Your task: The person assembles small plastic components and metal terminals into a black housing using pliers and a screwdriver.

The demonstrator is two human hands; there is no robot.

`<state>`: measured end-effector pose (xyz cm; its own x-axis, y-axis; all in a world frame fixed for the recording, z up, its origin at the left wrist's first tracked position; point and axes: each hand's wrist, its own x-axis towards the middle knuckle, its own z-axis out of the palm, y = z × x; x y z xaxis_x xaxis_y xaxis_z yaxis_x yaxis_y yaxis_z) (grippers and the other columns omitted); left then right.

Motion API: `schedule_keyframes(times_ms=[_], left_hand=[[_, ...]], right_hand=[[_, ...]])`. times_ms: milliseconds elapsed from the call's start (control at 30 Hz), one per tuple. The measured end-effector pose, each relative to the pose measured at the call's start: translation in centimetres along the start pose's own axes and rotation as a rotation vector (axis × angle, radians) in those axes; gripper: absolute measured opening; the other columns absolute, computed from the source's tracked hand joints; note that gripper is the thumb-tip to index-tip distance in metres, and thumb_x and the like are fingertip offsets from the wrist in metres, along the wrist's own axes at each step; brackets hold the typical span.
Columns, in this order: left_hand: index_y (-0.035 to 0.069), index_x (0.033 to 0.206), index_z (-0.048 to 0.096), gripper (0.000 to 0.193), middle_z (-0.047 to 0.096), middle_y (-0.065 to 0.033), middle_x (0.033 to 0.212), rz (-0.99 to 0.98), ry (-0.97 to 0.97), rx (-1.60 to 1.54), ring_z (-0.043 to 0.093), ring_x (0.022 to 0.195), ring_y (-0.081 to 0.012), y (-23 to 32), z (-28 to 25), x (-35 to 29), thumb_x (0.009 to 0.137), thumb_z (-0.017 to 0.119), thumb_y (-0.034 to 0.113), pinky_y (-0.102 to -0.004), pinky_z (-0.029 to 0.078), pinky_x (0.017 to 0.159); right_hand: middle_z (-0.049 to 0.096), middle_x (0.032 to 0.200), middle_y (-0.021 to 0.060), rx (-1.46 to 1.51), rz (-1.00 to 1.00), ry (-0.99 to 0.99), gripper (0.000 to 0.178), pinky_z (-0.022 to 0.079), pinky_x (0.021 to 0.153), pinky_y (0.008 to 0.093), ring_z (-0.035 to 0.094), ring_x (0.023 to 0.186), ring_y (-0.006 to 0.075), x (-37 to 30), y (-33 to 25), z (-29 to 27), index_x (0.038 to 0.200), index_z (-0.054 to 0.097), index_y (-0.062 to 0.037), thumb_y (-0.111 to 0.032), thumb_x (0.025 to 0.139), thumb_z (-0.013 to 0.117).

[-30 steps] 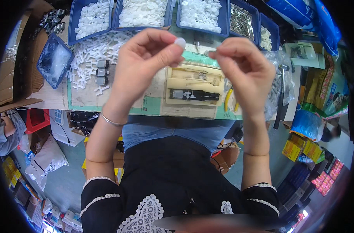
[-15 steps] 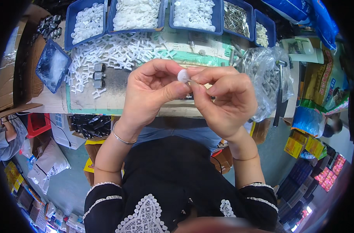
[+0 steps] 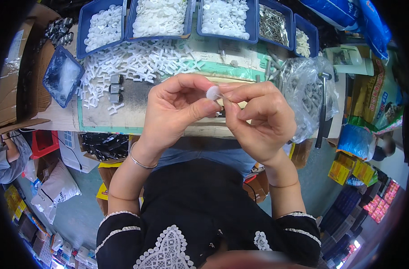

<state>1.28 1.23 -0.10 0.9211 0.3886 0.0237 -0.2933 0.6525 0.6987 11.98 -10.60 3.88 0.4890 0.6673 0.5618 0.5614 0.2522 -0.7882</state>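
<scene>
A small white toothed gear (image 3: 212, 93) is pinched between the thumb and fingers of my left hand (image 3: 177, 101). Close against it, my right hand (image 3: 262, 114) pinches a thin metal pin (image 3: 222, 97) that points at the gear's middle. Whether the pin sits inside the gear is too small to tell. Both hands are raised over the front of the workbench (image 3: 123, 119). Behind my left hand lies a heap of white cross-shaped plastic parts (image 3: 132, 58), with grey-black small blocks (image 3: 115, 89) beside it.
Along the back stand blue bins of white gears (image 3: 159, 36), metal pins (image 3: 290, 45) and small cream parts (image 3: 308, 54). A tilted blue tray (image 3: 47, 85) is at left. At right are a clear bag of grey parts (image 3: 303, 94) and a hammer (image 3: 323, 103).
The gear has tilted a little and sits slightly lower, and more of the pin shows between my hands. Both hands keep their pinch.
</scene>
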Motion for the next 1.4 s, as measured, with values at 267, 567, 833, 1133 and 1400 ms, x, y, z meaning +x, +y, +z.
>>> schedule_keyframes(times_ms=[267, 567, 833, 1133, 1400], left_hand=[[-0.003, 0.103, 0.058, 0.023, 0.061, -0.0102, 0.100, -0.014, -0.015, 0.044, 0.061, 0.091, -0.0150, 0.03, 0.20, -0.03, 0.080, 0.064, -0.005, -0.0284, 0.053, 0.080], [-0.003, 0.103, 0.057, 0.023, 0.062, -0.0096, 0.100, -0.020, -0.038, 0.070, 0.061, 0.091, -0.0143, 0.08, 0.24, -0.14, 0.081, 0.064, -0.004, -0.0280, 0.053, 0.080], [-0.004, 0.103, 0.057, 0.024, 0.062, -0.0098, 0.099, -0.004, -0.028, 0.109, 0.061, 0.090, -0.0145, 0.13, 0.49, -0.21, 0.081, 0.065, -0.004, -0.0281, 0.053, 0.079], [-0.004, 0.102, 0.058, 0.023, 0.062, -0.0102, 0.099, -0.008, -0.025, 0.128, 0.062, 0.089, -0.0145, 0.28, 0.58, -0.28, 0.081, 0.065, -0.003, -0.0278, 0.053, 0.079], [-0.003, 0.102, 0.058, 0.022, 0.063, -0.0095, 0.097, -0.041, -0.035, 0.106, 0.062, 0.088, -0.0142, 0.32, 0.52, -0.47, 0.081, 0.065, -0.002, -0.0278, 0.053, 0.078]], right_hand=[[0.062, 0.079, 0.0133, -0.017, 0.005, 0.052, 0.022, 0.055, 0.066, 0.0302, 0.067, 0.078, 0.0252, -0.30, 0.16, -0.06, 0.072, 0.051, -0.0017, 0.010, 0.068, 0.069], [0.062, 0.080, 0.0134, -0.034, -0.014, 0.045, 0.022, 0.055, 0.065, 0.0309, 0.067, 0.078, 0.0253, -0.44, 0.05, -0.38, 0.072, 0.051, -0.0021, 0.012, 0.068, 0.067], [0.062, 0.081, 0.0135, -0.057, -0.024, 0.059, 0.021, 0.055, 0.066, 0.0302, 0.067, 0.078, 0.0250, -0.66, -0.09, -0.28, 0.073, 0.051, -0.0025, 0.011, 0.070, 0.067], [0.062, 0.078, 0.0129, 0.045, 0.062, 0.079, 0.021, 0.055, 0.068, 0.0307, 0.067, 0.078, 0.0242, -0.81, -0.38, -0.22, 0.072, 0.051, -0.0026, 0.010, 0.070, 0.067], [0.061, 0.077, 0.0125, 0.037, 0.050, 0.044, 0.022, 0.055, 0.068, 0.0313, 0.067, 0.078, 0.0242, -0.72, -0.69, -0.47, 0.071, 0.050, -0.0026, 0.011, 0.069, 0.067]])
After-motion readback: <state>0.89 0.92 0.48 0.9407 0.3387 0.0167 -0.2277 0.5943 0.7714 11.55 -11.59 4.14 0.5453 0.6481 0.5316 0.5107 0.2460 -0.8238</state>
